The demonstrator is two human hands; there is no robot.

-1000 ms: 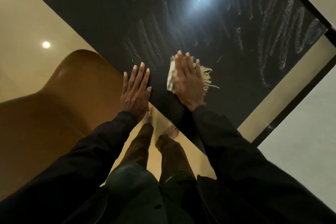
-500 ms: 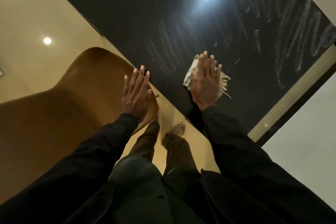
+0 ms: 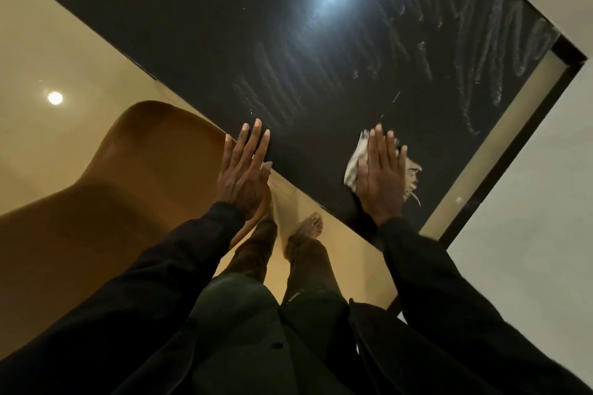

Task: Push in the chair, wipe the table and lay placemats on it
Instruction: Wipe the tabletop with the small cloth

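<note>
On the black table (image 3: 224, 26), close to its near edge, the person's right hand (image 3: 380, 179) lies flat with straight fingers, pressing down a pale fringed cloth (image 3: 353, 163); nothing is gripped. The left hand (image 3: 244, 170) is also open, fingers straight and together, with its fingertips at the table's near edge. I cannot tell whether it bears any weight. The brown chair (image 3: 144, 170) stands against that same edge, just under the left hand. Pale wipe streaks (image 3: 481, 51) cross the tabletop beyond the cloth, towards its far corner.
</note>
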